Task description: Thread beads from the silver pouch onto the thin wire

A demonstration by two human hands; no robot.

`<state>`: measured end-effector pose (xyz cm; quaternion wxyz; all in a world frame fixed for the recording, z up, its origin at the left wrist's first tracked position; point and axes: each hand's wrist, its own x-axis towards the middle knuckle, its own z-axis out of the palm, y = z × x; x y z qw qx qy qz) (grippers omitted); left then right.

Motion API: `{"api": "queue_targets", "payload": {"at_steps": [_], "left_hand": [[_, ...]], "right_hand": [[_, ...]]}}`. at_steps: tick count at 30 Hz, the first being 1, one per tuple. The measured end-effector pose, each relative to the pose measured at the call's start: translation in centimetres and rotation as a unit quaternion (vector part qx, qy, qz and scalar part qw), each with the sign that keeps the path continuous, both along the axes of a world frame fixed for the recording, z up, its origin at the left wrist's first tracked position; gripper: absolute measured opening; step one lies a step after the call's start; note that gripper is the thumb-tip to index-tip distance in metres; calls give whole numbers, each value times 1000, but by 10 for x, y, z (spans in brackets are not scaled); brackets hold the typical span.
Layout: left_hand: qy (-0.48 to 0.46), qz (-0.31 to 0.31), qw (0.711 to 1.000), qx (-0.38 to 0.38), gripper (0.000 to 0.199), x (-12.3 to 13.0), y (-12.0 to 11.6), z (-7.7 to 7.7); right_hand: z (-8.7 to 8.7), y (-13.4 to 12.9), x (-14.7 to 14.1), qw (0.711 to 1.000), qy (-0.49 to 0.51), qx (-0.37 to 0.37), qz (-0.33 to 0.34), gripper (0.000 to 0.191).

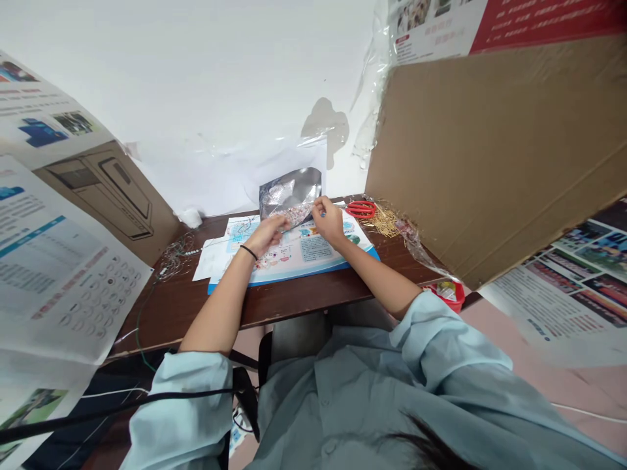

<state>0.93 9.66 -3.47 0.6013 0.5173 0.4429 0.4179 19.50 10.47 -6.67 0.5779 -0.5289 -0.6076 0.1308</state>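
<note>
A silvery-dark pouch (313, 179) lies at the back of the table, tilted against the wall. Along its lower side shows a band of small pink and white beads (298, 214), seemingly in clear plastic. My left hand (268, 235), with a black band at the wrist, pinches the lower left end of this bead bag. At its right end, my right hand (328, 220) is closed with curled fingertips against the bag's edge. Under both hands is a printed sheet (318, 251) with a blue border, with a few loose beads on it. Exactly what the fingertips hold is too small to see.
Red-handled scissors (361, 209) lie right of my hands, beside a heap of gold-coloured thin sticks or pins (385, 222). Tangled clear thread (179, 256) sits at left. Cardboard panels (490, 150) wall in both sides. A red container (455, 297) is near the right edge.
</note>
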Motion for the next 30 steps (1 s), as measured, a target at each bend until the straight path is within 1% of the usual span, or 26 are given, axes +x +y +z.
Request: {"api": "queue_targets", "payload": {"at_steps": [2, 4, 5, 6, 7, 8, 9, 11, 13, 14, 16, 20, 23, 25, 27, 28, 30], "left_hand": [[44, -96, 994, -27, 23, 0, -4, -4], [61, -181, 980, -57, 22, -2, -5, -5], [53, -211, 974, -66, 22, -3, -6, -5], [30, -226, 971, -66, 23, -5, -6, -3], [-6, -222, 973, -57, 24, -6, -7, -1], [-54, -200, 978, -40, 25, -7, -7, 3], [-108, -159, 981, -17, 24, -8, -7, 6], [-211, -47, 976, 35, 18, -10, -5, 14], [-267, 73, 958, 74, 11, -12, -1, 19], [-278, 125, 949, 87, 9, -13, 2, 20], [-280, 204, 933, 98, 8, -18, 9, 19], [-279, 307, 904, 98, 20, -26, 20, 13], [-257, 347, 894, 119, 23, -29, 23, 10], [-229, 346, 898, 143, 23, -26, 23, 7], [-208, 319, 912, 155, 25, -18, 19, 4], [-202, 294, 922, 151, 27, -13, 17, 2], [-182, 226, 950, 118, 28, -1, 12, -2]], "right_hand": [[0, -1, -1, 1000, -11, 0, 13, 11], [0, -2, -1, 1000, -15, -7, 18, 12], [0, -3, -1, 1000, -15, -11, 18, 12], [1, -3, -1, 1000, -12, -15, 16, 12], [2, -3, 0, 1000, -8, -17, 14, 12], [3, -3, 1, 1000, -3, -19, 13, 11], [3, -3, 2, 1000, 3, -20, 12, 11], [4, -2, 3, 1000, 16, -24, 13, 9], [3, -1, 5, 999, 28, -28, 19, 8], [3, 0, 5, 999, 37, -31, 22, 7], [2, 1, 6, 997, 62, -38, 36, 4], [-2, 7, 8, 990, 117, -42, 60, 4], [-3, 13, 10, 987, 141, -44, 63, 4], [-3, 15, 11, 986, 148, -47, 52, 4], [-1, 14, 11, 988, 139, -49, 45, 5], [-1, 12, 11, 990, 126, -50, 50, 5], [1, 7, 8, 990, 91, -56, 88, 5]]}}
